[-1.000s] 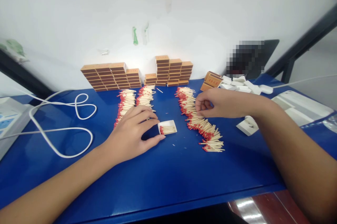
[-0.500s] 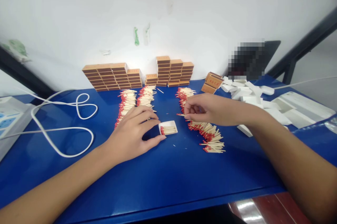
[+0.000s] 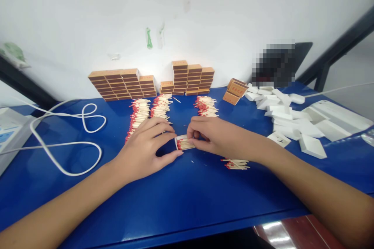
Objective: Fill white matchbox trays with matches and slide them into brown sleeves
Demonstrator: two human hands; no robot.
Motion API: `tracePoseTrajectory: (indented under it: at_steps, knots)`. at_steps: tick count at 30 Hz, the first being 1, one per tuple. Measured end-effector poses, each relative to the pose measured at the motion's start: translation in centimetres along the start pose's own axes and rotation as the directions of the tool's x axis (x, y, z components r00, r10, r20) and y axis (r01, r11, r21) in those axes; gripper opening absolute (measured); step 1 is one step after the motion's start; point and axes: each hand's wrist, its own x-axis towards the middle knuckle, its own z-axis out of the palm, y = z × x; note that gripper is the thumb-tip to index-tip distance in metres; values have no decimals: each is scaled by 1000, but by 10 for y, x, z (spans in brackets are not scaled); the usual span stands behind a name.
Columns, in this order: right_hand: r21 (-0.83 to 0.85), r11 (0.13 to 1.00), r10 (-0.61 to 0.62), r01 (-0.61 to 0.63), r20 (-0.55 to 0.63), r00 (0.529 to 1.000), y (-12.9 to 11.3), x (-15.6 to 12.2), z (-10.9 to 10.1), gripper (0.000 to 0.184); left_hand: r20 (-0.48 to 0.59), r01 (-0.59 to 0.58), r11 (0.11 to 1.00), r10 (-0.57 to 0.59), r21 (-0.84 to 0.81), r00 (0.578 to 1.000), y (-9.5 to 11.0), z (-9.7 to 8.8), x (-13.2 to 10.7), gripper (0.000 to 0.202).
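Note:
A small white matchbox tray [image 3: 176, 144] lies on the blue table, with red-tipped matchsticks [image 3: 183, 144] inside. My left hand [image 3: 147, 142] holds the tray's left end between thumb and fingertips. Over the tray's right end, my right hand [image 3: 214, 135] has its fingers pinched together on a matchstick, mostly hidden by the fingers. Loose matchsticks form a row [image 3: 139, 112] at the far left, another row [image 3: 161, 105] beside it, and a third pile [image 3: 206, 106] behind my right hand. More matchsticks [image 3: 237, 164] show below my right wrist; that hand covers the part between.
Stacked matchboxes [image 3: 121, 85] and a taller stack [image 3: 187, 79] stand against the wall. A few tilted matchboxes [image 3: 235, 91] sit right of them. Many empty white trays [image 3: 292, 118] are heaped at the right. A white cable [image 3: 67, 169] loops across the left side.
My right hand has moved left and down from the right-hand matchstick pile to the tray, carrying a matchstick. My left hand stays at the tray's left end.

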Motion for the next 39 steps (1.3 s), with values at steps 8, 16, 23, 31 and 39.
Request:
tracePoseTrajectory:
  at_steps: [8, 16, 23, 31, 39]
  knots:
    - [-14, 1000, 8, -9, -36, 999, -3, 0, 2, 7, 2, -9, 1000, 9, 15, 1000, 0, -1, 1, 23]
    - [-31, 999, -10, 8, -54, 998, -4, 1, 4, 10, 6, -14, 1000, 14, 21, 1000, 0, -1, 1, 22]
    - [-34, 999, 8, -11, -104, 995, -2, -1, -7, 17, 4, -4, 1000, 4, 9, 1000, 0, -1, 0, 22]
    - [-150, 954, 268, -258, 51, 962, 24, -17, -59, 19, -1, -9, 1000, 9, 6, 1000, 0, 0, 0, 24]
    - [-214, 909, 393, -358, 153, 907, 40, -22, -60, 19, 1, -5, 1000, 5, 3, 1000, 0, 1, -1, 23]
